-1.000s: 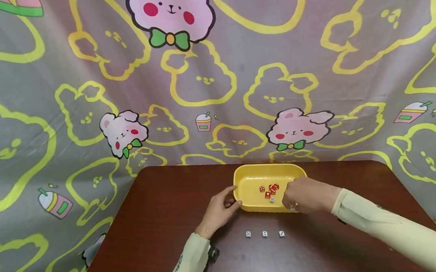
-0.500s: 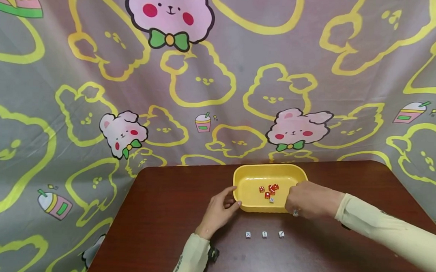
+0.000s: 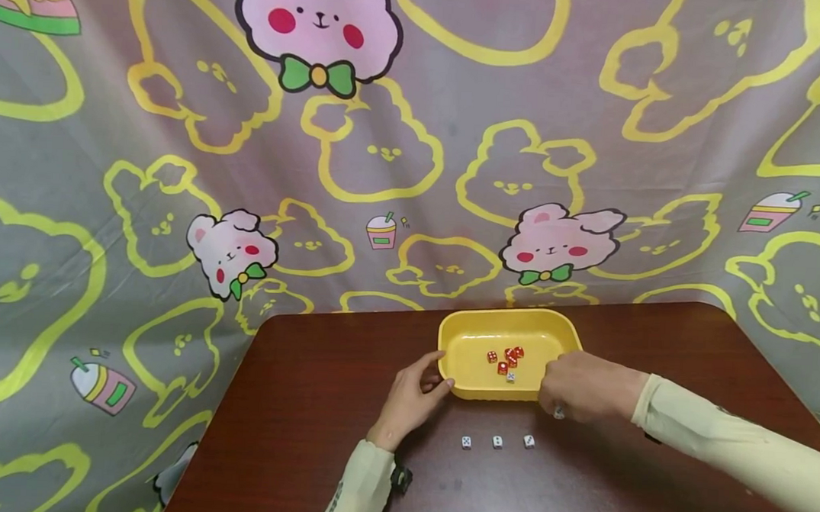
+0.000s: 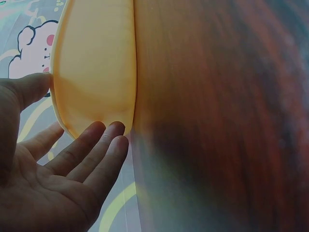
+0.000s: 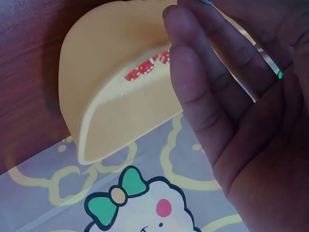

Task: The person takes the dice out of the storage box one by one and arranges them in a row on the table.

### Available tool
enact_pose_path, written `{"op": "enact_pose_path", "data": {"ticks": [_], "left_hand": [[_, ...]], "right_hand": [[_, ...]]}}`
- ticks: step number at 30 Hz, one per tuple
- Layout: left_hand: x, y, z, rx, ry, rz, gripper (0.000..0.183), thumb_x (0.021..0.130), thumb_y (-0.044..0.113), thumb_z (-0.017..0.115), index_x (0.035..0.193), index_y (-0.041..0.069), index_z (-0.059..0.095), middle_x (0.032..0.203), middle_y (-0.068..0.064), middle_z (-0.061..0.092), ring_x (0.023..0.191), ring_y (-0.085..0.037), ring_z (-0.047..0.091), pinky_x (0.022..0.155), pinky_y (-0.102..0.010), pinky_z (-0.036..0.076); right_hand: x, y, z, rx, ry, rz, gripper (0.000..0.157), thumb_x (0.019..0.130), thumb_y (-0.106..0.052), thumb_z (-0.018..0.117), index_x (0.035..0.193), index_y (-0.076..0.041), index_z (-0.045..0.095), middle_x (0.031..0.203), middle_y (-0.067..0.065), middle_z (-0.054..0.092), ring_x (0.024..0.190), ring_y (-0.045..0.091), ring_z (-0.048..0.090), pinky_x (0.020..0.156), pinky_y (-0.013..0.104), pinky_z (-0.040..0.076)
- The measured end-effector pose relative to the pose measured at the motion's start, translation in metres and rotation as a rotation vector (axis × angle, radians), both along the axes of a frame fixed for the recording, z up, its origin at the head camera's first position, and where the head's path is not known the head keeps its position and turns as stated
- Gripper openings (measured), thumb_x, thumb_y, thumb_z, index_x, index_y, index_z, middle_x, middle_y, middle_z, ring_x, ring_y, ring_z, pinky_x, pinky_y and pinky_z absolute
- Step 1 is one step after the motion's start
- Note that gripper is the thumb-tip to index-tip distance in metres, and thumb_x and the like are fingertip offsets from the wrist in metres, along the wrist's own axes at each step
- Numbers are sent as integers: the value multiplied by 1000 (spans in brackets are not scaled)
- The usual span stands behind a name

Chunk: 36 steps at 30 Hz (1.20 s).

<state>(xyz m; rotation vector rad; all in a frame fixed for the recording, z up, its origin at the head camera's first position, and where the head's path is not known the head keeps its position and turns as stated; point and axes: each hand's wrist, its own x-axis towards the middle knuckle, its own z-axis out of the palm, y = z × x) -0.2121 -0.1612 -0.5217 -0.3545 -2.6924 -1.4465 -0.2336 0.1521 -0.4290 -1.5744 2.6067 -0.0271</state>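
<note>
Three tabletop dice (image 3: 497, 442) show from head only; right grip (image 3: 578, 388) pinches another die (image 3: 558, 413), left grip (image 3: 409, 397) wide.

We face a grey, rabbit-printed fabric backdrop (image 3: 456, 147).
Before it we see a dark reddish-brown wood-grain table (image 3: 329, 375), softly shining.

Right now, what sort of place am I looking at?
Probably a small tabletop play or filming corner, judging by the dark wood-look table, the cartoon-printed cloth hung behind it, and the yellow tray holding dice.
</note>
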Motion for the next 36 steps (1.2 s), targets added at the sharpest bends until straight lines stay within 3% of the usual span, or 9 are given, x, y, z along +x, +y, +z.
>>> {"op": "enact_pose_path", "data": {"ticks": [9, 17, 28, 36], "left_hand": [[2, 0, 1, -9, -3, -4, 54, 99, 27, 73, 148, 9, 56, 131, -15, 72, 111, -25, 74, 97, -41, 62], [2, 0, 2, -7, -10, -4, 54, 100, 28, 72, 148, 9, 56, 132, -16, 71, 113, -26, 74, 98, -41, 61], [1, 0, 2, 4, -4, -7, 54, 99, 26, 72, 147, 8, 57, 128, -16, 73, 113, -26, 73, 97, -41, 61], [1, 0, 1, 2, 0, -9, 53, 99, 27, 72, 147, 8, 57, 128, -15, 73, 112, -26, 74, 97, -41, 61]], "right_hand": [[5, 3, -13, -14, 47, 58, 34, 73, -2, 87, 68, -32, 73, 62, -22, 62, 57, 2, 42, 54, 21, 41], [7, 7, -21, -9, 42, 52, 38, 72, 2, 83, 64, -33, 69, 57, -23, 54, 56, 3, 36, 52, 19, 35], [12, 12, -32, 24, 24, 6, 39, 72, 2, 84, 65, -33, 69, 59, -22, 56, 57, 3, 40, 53, 21, 39], [14, 14, -40, 7, 24, 0, 39, 72, 3, 81, 62, -31, 64, 56, -21, 47, 55, 2, 34, 49, 19, 33]]}}
